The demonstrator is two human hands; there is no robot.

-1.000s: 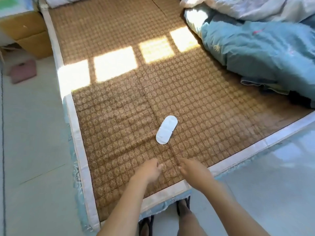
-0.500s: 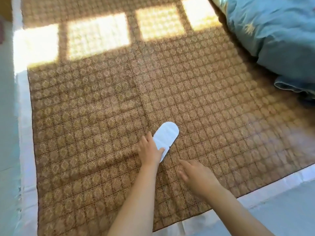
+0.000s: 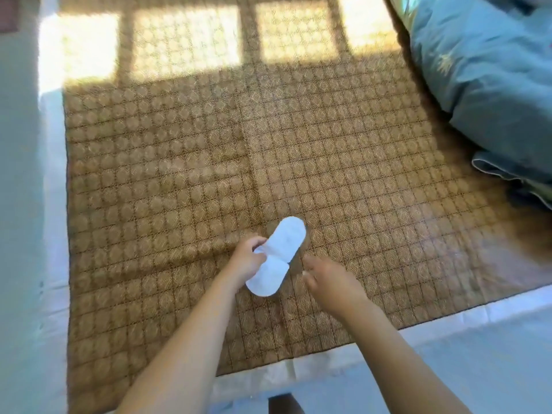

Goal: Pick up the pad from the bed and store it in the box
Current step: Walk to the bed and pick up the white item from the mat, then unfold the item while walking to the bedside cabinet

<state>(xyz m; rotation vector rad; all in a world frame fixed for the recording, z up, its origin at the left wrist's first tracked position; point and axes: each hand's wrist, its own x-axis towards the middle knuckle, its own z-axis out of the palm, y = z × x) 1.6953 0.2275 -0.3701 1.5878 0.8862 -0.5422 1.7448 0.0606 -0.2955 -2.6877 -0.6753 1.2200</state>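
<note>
Nearest of all, two bare forearms reach in from the bottom edge over the pale border (image 3: 448,321) of the bed. Just past that border the left hand (image 3: 246,259) is closed on the pad (image 3: 276,255) — thumb and fingers pinch its left edge about midway along its length, and the edge looks slightly folded up where they grip. The pad is white, long and rounded at both ends, and it lies slanted: its near end points toward the person's left forearm, its far end points up and to the right. Whether it has cleared the mat or rests on it cannot be told from this view. The right hand (image 3: 331,280) is just beside the pad's near end, on its right, not touching it; its fingers are loosely curled and hold nothing.

Under both hands spreads the woven mat (image 3: 179,180), brown with a grid of small diamonds, covering the bed from border to border. Farther back on the right, a blue-green quilt (image 3: 484,73) is bunched up on the mat, well apart from the pad. Farthest away, bright patches of sunlight (image 3: 185,40) fall in a row across the mat — the picture is a little blurred there.
</note>
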